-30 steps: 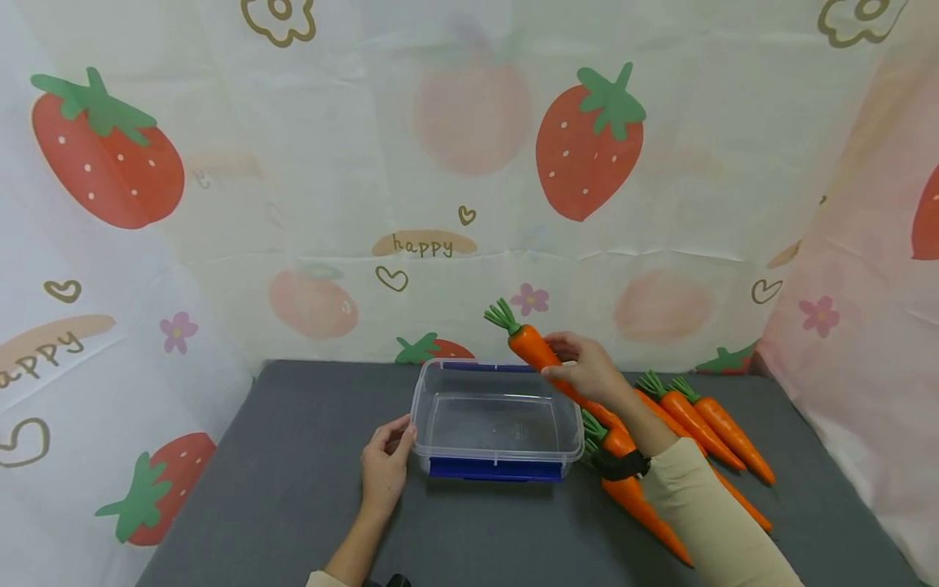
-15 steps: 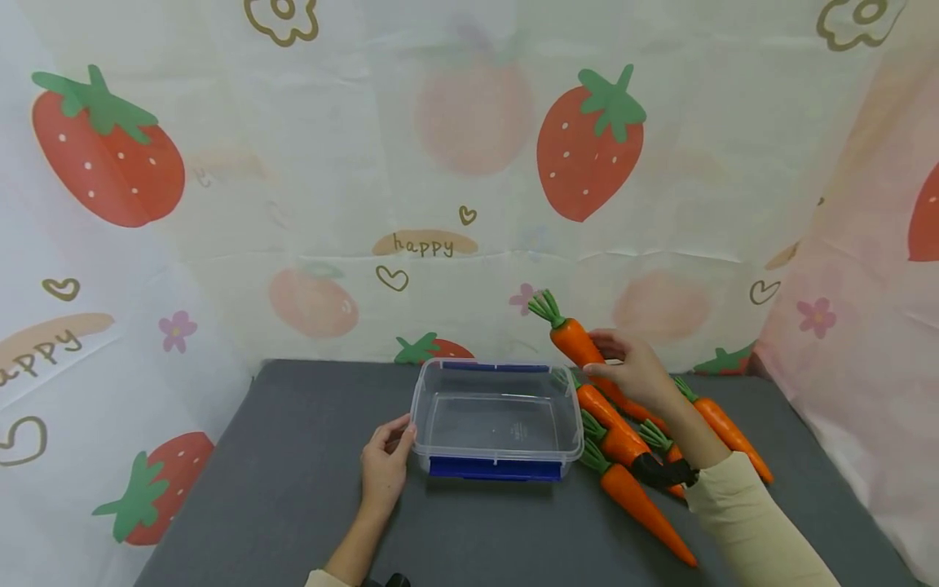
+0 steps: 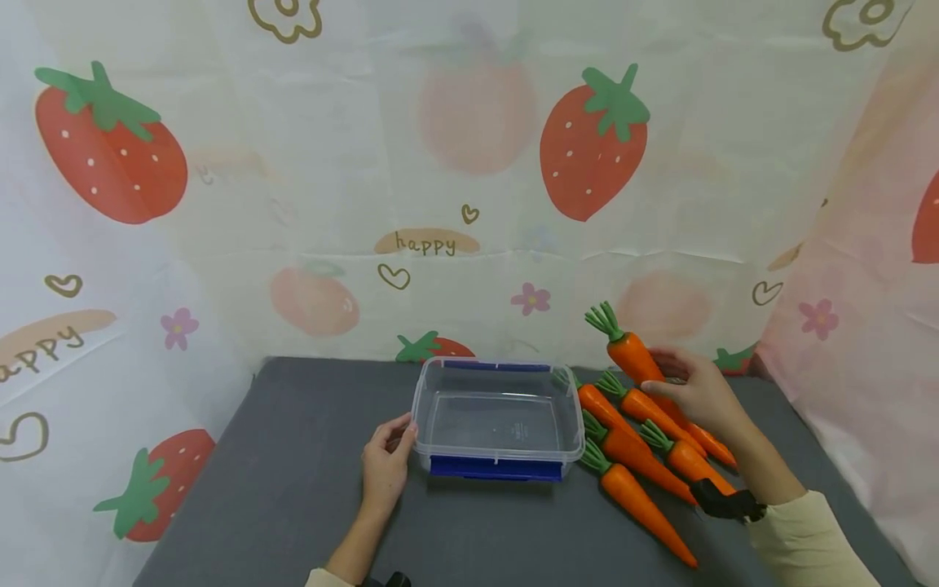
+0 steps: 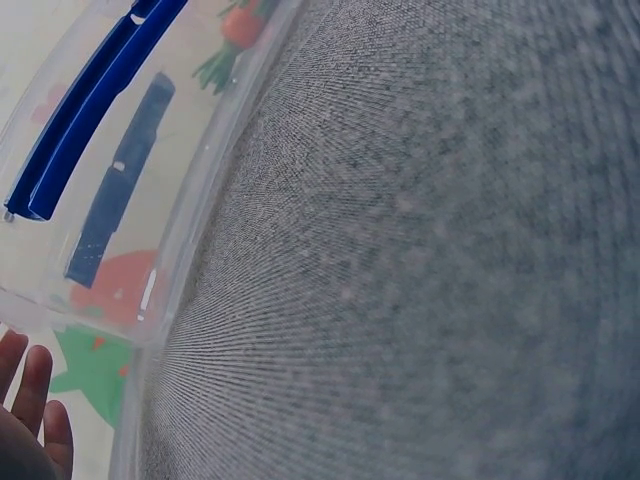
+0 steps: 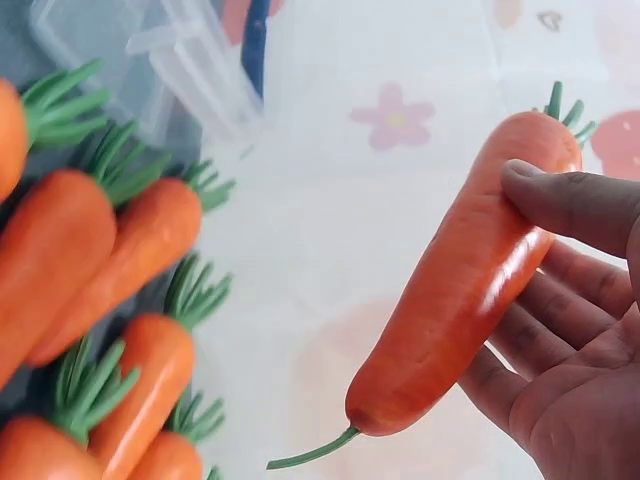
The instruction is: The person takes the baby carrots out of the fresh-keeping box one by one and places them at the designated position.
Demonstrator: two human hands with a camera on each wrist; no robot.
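A carrot [image 3: 629,356] with a green top is in my right hand [image 3: 697,391], raised over the right side of the table. In the right wrist view my thumb presses on the carrot [image 5: 455,285] from above while the other fingers lie behind it. A thin green strand shows at the carrot's lower end there. My left hand [image 3: 386,465] touches the left wall of a clear plastic box [image 3: 499,453] with blue latches. In the left wrist view its fingers [image 4: 32,385] are fairly straight beside the box's corner. No carrot shows inside the box.
Several more carrots lie side by side right of the box, among them a front carrot [image 3: 645,514] and a middle carrot [image 3: 660,414]. The dark grey tabletop [image 3: 308,440] meets a strawberry-print cloth [image 3: 330,187] at the back and sides.
My right hand has moved right and slightly down with the carrot, away from the box and over the other carrots. The left hand and the box stay put.
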